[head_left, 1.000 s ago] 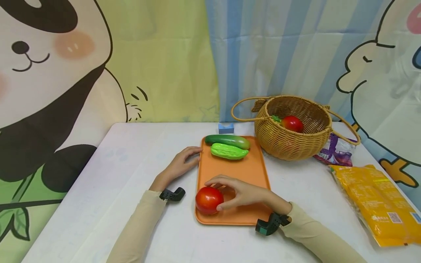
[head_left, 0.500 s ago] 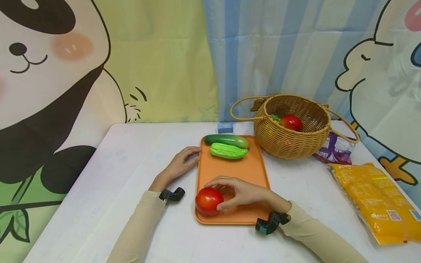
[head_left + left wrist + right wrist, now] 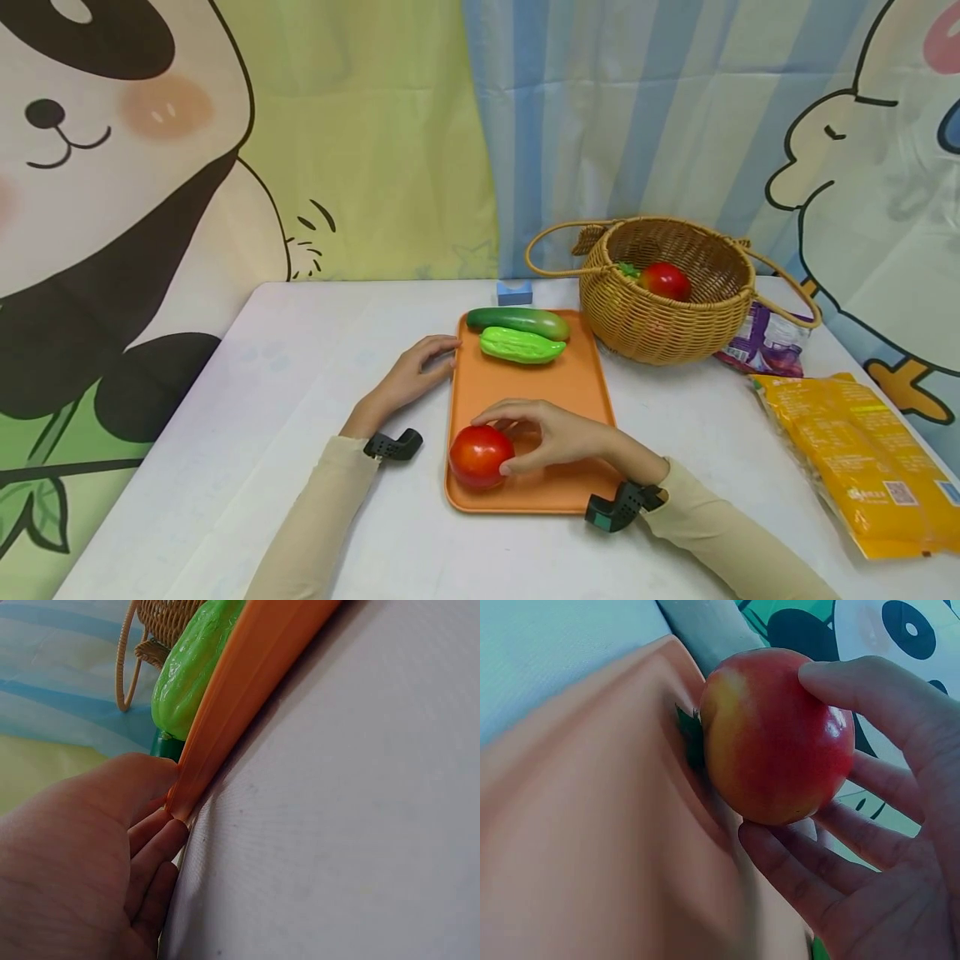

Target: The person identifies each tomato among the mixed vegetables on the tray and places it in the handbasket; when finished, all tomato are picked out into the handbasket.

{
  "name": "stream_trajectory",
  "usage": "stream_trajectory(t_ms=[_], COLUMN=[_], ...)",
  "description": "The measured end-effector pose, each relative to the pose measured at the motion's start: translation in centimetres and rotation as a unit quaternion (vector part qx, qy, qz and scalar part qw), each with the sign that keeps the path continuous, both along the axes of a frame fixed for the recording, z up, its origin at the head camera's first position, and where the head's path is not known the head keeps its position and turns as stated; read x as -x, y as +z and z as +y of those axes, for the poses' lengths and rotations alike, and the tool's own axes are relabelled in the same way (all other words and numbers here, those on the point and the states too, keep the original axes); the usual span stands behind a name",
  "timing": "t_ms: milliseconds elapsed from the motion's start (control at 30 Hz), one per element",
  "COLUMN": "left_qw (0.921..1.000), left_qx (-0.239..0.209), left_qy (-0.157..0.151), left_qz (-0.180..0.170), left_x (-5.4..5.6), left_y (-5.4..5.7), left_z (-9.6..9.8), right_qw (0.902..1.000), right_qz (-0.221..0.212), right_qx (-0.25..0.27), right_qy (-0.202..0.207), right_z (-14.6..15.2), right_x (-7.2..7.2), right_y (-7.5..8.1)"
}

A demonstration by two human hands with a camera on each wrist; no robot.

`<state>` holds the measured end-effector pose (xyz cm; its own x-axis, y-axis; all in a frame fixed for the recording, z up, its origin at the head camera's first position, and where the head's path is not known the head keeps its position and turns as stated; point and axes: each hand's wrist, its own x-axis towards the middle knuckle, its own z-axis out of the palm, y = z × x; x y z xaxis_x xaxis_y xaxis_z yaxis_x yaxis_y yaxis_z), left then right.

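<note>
My right hand grips a shiny red tomato at the near left corner of the orange tray. In the right wrist view the tomato shows a yellow patch and a green leafy stem low by the tray, with thumb and fingers around it. Along the tray's left edge lies my left hand; its thumb and fingertips touch the tray's side wall in the left wrist view. A dark green cucumber and a bright green bitter melon lie side by side at the tray's far end.
Beyond the tray's far right corner stands a wicker basket, its two handles spread, with a red tomato inside. A purple packet and a yellow bag lie at the right. Behind the tray sits a small blue block.
My right hand has shifted very slightly to the right with the tomato. The left hand has stayed at the tray's edge.
</note>
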<state>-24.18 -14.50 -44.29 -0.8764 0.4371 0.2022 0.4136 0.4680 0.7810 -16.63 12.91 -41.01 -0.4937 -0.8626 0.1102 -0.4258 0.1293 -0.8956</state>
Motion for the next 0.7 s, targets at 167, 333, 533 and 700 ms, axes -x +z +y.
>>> stream_trajectory(t_ms=[167,333,533,700], left_qw=[1.0,1.0,1.0,1.0], left_qx=[0.002,-0.002,-0.001,-0.004], left_qy=[-0.001,0.0,0.0,-0.002], left_qz=[0.006,0.005,0.001,0.003], left_x=[0.1,0.1,0.1,0.2], left_y=[-0.2,-0.3,-0.3,-0.3], left_z=[0.0,-0.1,-0.1,-0.1], right_qw=[0.9999,0.9996,0.9986,0.9972], right_qz=[-0.003,-0.008,0.002,0.021], right_qx=[0.01,0.021,0.036,0.044], right_qy=[-0.008,-0.017,-0.038,-0.057], right_z=[0.3,0.9,1.6,2.3], right_x=[0.3,0.5,0.7,0.9], right_y=[0.5,1.3,2.4,3.3])
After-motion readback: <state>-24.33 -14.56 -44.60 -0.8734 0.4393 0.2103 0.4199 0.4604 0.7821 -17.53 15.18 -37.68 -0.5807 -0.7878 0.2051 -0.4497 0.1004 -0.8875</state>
